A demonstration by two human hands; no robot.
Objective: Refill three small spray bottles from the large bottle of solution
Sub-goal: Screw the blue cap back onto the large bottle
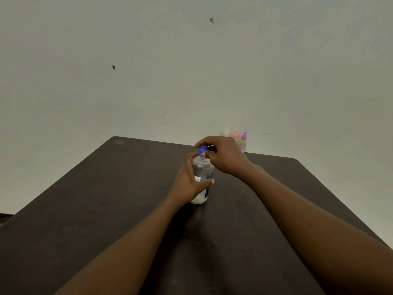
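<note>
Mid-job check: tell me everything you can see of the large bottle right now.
The large bottle is a clear, plastic-looking cylinder with rounded shoulders, a white-and-blue label and a blue cap. It stands upright on the dark table, near its middle. The left hand grips its body. The right hand pinches the cap, which sits tilted above the bare threaded neck, so it looks loosened or just off. The liquid level is hard to tell.

Dark brown table (85,209) — pale wall (191,71) behind, two dark marks.
</note>
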